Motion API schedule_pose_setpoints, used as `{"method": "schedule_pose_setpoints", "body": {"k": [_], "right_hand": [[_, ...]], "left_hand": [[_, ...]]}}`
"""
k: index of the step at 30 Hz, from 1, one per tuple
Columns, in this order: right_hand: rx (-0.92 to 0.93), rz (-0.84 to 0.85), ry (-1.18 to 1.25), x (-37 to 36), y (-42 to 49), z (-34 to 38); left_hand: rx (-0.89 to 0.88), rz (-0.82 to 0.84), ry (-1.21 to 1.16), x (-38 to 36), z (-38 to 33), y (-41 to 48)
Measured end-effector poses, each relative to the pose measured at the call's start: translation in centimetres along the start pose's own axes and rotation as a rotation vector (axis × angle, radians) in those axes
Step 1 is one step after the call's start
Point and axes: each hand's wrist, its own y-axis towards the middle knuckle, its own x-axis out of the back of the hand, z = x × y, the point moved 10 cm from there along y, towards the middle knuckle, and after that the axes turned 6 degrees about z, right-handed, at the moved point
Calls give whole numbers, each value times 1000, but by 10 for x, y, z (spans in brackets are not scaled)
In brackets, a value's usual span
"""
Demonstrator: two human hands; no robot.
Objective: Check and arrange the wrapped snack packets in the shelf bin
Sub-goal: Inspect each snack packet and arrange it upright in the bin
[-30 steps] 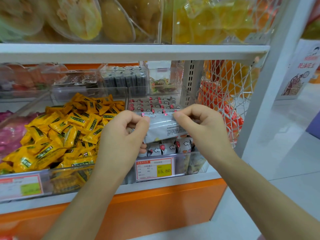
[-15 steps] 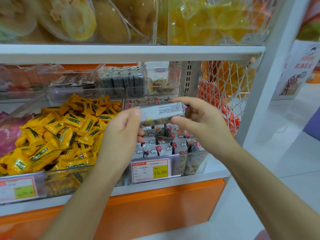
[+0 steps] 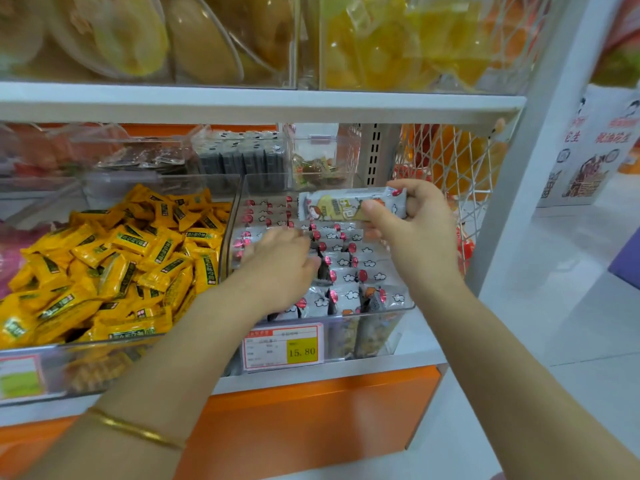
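Note:
A clear shelf bin point(image 3: 398, 310) holds several white wrapped snack packets point(image 3: 349, 261) with red and cloud marks, standing in rows. My right hand point(image 3: 415, 233) pinches one white packet point(image 3: 346, 204) by its right end and holds it level above the back of the bin, printed face toward me. My left hand point(image 3: 280, 268) reaches palm down into the left half of the bin, fingers spread over the packets there; whether it grips one is hidden.
A bin of yellow wrapped candies point(image 3: 114, 261) sits directly left. A price tag point(image 3: 284, 346) reading 15.80 is on the bin front. The white shelf board point(image 3: 259, 102) hangs overhead, and a white net with orange goods point(image 3: 450, 161) is at the right.
My left hand let go of the packet and dropped into the bin. My right hand turned the packet so its printed face shows and lifted it slightly right.

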Motion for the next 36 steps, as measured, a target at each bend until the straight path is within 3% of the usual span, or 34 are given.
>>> {"method": "schedule_pose_setpoints", "body": {"k": [3, 7, 12, 22, 26, 29, 36], "right_hand": [[-20, 2, 16, -3, 3, -5], [5, 27, -51, -9, 9, -2], [102, 172, -226, -30, 15, 8], [267, 517, -754, -97, 19, 7], [280, 515, -836, -102, 21, 6], [284, 633, -995, -113, 13, -8], [262, 766, -1072, -124, 6, -27]], "left_hand": [[-8, 45, 28, -12, 4, 6], [-44, -125, 5, 4, 2, -6], [-42, -165, 1, 7, -1, -15], [-40, -89, 18, 11, -7, -25], [-89, -73, 133, 12, -14, -31], [-53, -134, 251, 25, -5, -34], [-5, -191, 149, 33, 21, -41]]}}
